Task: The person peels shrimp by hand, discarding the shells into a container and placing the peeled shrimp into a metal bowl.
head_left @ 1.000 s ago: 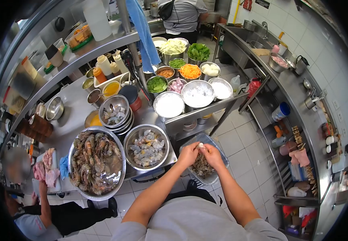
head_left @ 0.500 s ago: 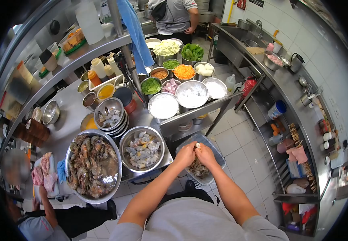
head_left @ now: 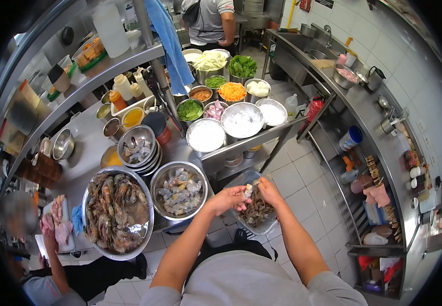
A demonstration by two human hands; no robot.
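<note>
My left hand [head_left: 227,200] holds a pale, peeled-looking shrimp [head_left: 248,192] at its fingertips, palm turned partly up. Close beside it, my right hand [head_left: 269,192] has its fingers pinched together near the shrimp's far end; what they grip is too small to make out. Both hands are over a clear plastic tub [head_left: 267,227] with brown shrimp shells and heads [head_left: 254,212] inside. To the left, a steel bowl [head_left: 205,200] contains grey peeled shrimp [head_left: 179,190]. A larger steel basin [head_left: 150,224] is heaped with whole, unpeeled shrimp [head_left: 109,211].
Stacked bowls [head_left: 151,167] stand behind the shrimp bowls. Pans of white powder [head_left: 205,135] and cut vegetables [head_left: 232,92] fill the far counter. A co-worker [head_left: 52,280] handles raw meat [head_left: 62,224] at lower left; another person [head_left: 211,23] stands at the back. A steel shelf [head_left: 328,107] runs along the right.
My hands have moved slightly apart, and the left has turned palm up with the shrimp showing in its fingers. At lower left the co-worker's hand has lifted toward the meat.
</note>
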